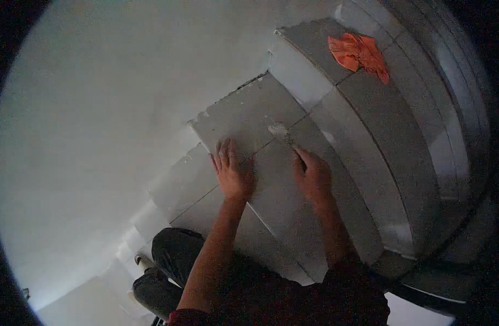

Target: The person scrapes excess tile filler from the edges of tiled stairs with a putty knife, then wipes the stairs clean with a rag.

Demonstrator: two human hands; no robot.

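Observation:
My left hand lies flat with its fingers spread on a grey stair tile, near the tile's front edge and a joint line. To its right, my right hand is closed round the handle of a small scraper-like tool, whose pale blade points up and left. The blade meets the tile close to the joint, beside a few whitish smears. Most of the handle is hidden in my fingers.
An orange cloth lies crumpled on a tiled step at the upper right. Tiled steps curve down the right side. A pale wall fills the left. My bent leg is at the lower left, and a dark cable-like curve runs at the lower right.

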